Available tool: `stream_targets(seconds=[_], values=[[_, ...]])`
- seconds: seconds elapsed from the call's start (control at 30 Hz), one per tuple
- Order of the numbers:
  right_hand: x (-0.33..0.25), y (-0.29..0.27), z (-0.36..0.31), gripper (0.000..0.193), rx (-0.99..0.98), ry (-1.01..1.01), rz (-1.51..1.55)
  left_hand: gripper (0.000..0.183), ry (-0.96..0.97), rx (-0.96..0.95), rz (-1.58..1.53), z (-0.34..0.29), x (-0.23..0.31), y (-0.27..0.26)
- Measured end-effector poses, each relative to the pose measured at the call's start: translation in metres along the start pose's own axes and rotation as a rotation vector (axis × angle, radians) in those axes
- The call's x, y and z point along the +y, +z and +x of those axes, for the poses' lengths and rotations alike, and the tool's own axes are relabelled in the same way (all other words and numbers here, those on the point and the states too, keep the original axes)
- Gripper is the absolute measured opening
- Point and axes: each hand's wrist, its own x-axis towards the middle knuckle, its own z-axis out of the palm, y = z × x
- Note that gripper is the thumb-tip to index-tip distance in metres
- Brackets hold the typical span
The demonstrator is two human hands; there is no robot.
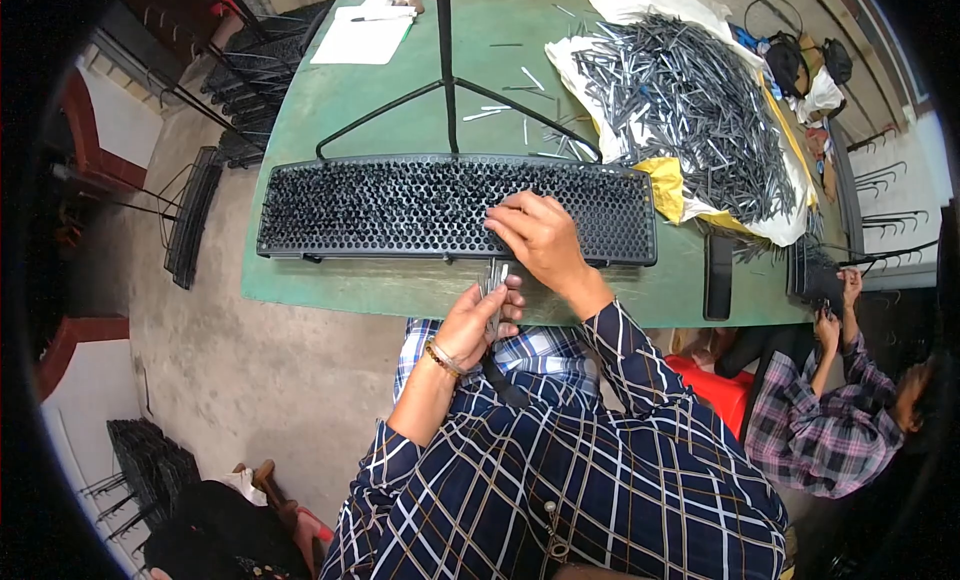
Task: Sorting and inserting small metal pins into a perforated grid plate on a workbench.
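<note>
A bunch of thin metal strips (492, 282) sits in the left hand (472, 322), just off the near edge of the green table (400, 285). The fingers are curled around the bunch, with the thumb pressed along it. The strips' long axis runs front to back, and their exposed ends point away from the person, toward the long near side of the black rack (625, 222).

The right hand (545, 238) is over the rack, right of its middle, with thumb and fingertips drawn together; whether they pinch a strip cannot be told.

The rack lies along the table's near edge, long axis left to right, its left end close to the table's left edge. Its face is a close grid of round cells: dark pieces crowd the left and middle, while the right end looks more open. A black rod frame (449, 110) joins its far side and runs toward the table's far edge, with a brace slanting to either side.

At the table's far right corner, a spread white-and-yellow sack (660, 180) carries a heap of grey strips (690, 105) pointing every way. Loose strips (533, 78) lie left of it. White paper (362, 40) with a pen (370, 20) lies by the far left corner. A flat black case (718, 277) lies near the table's near right corner; beyond the right edge sits a co-worker (815, 420).
</note>
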Motion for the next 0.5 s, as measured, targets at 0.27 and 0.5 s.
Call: stream_targets(seconds=[0.27,0.5], values=[[-0.006,0.002,-0.003,0.017,0.035,0.165,0.255,0.025,0.059,-0.042,0.006,-0.001,-0.001,-0.006],[-0.012,-0.016,-0.009,0.019,-0.417,0.546,0.750,0.019,0.211,0.003,0.059,0.001,-0.002,-0.004]])
